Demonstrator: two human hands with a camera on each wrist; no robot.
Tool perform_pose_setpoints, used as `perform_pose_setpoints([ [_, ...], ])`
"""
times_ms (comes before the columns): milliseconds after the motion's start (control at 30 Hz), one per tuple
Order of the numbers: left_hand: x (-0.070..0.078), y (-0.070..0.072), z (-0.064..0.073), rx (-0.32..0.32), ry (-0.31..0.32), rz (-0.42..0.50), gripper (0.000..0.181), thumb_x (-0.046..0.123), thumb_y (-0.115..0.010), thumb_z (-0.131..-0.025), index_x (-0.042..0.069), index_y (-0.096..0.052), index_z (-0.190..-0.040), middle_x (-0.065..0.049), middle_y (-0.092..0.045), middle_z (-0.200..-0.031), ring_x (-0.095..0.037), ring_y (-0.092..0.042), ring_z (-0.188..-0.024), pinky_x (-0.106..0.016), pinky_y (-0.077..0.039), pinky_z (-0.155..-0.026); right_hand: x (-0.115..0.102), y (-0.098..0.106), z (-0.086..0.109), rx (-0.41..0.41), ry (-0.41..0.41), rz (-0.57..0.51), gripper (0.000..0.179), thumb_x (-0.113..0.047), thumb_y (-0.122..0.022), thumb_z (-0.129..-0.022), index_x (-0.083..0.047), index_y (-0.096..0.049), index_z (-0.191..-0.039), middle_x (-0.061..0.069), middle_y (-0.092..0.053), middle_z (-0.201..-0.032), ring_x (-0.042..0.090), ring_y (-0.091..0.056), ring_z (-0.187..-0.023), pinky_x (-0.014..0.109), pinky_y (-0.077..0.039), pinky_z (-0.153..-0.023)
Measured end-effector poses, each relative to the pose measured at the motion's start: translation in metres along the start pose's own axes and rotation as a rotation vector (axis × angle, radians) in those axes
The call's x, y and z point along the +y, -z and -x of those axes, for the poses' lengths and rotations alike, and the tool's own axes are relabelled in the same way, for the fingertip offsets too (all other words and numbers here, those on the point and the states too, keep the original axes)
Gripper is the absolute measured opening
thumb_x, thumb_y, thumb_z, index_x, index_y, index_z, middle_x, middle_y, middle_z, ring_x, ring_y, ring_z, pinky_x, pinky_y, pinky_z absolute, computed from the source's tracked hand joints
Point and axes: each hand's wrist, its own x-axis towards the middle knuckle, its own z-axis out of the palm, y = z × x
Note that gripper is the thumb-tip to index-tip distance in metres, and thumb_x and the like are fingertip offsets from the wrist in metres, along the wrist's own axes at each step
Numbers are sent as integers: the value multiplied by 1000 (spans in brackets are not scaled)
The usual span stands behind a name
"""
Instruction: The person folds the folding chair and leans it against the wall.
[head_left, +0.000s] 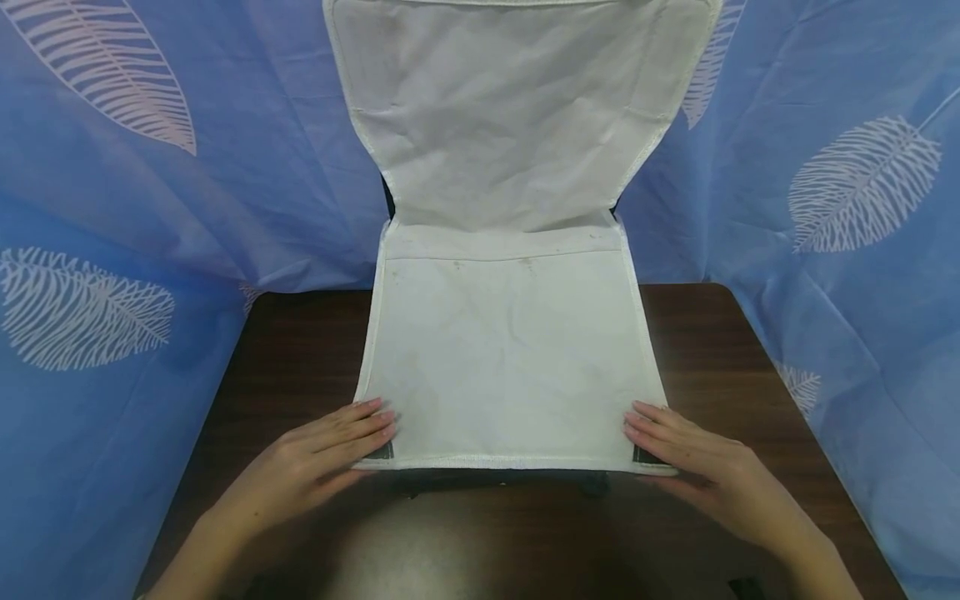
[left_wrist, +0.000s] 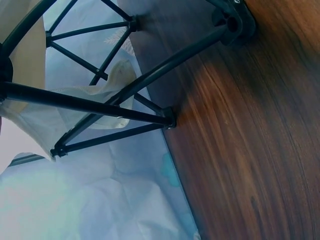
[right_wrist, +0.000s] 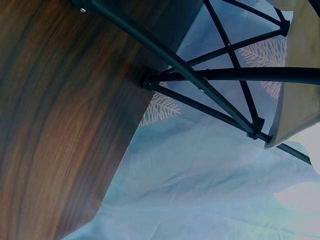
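A folding chair (head_left: 502, 350) with white fabric and a black tube frame stands unfolded on the table, its backrest (head_left: 517, 108) at the far side. At the seat's front left corner, my left hand (head_left: 307, 454) holds the edge, fingers over the top and thumb below. My right hand (head_left: 708, 467) grips the front right corner the same way. Beneath the seat, crossed black tubes (left_wrist: 120, 97) show in the left wrist view, and more frame tubes (right_wrist: 210, 102) appear in the right wrist view. Neither wrist view clearly shows the fingers.
The chair's feet rest on a dark brown wooden table (head_left: 300, 350) with rounded far corners. Blue cloth (head_left: 247, 167) with white leaf prints hangs behind the table and along both sides. A small dark object (head_left: 745, 588) lies near the bottom right.
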Motion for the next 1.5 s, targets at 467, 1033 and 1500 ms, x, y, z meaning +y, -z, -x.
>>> perform_pose_setpoints([
  [467, 0, 0, -3, 30, -52, -32, 36, 27, -47, -103, 4, -66, -124, -9, -66, -128, -17, -53, -131, -19, -32, -115, -3, -2, 0, 59, 41, 123, 52, -43, -49, -98, 2, -68, -117, 3, -60, -136, 4, -46, -135, 10, -36, -106],
  [1033, 7, 2, -7, 64, -71, -87, 32, 22, -46, -103, 9, -69, -121, -7, -70, -121, -16, -64, -116, -19, -37, -111, -8, -5, -10, 183, 156, 13, 38, -27, -59, -95, 7, -71, -107, 17, -68, -121, 12, -54, -129, 13, -41, -104],
  [1500, 8, 6, -23, 113, -99, -97, 30, 17, -47, -103, 6, -70, -118, -9, -71, -118, -18, -67, -109, -21, -42, -107, -8, -9, -17, 288, 141, 116, 39, -32, -62, -93, 4, -73, -105, 11, -69, -118, 4, -56, -123, 10, -41, -102],
])
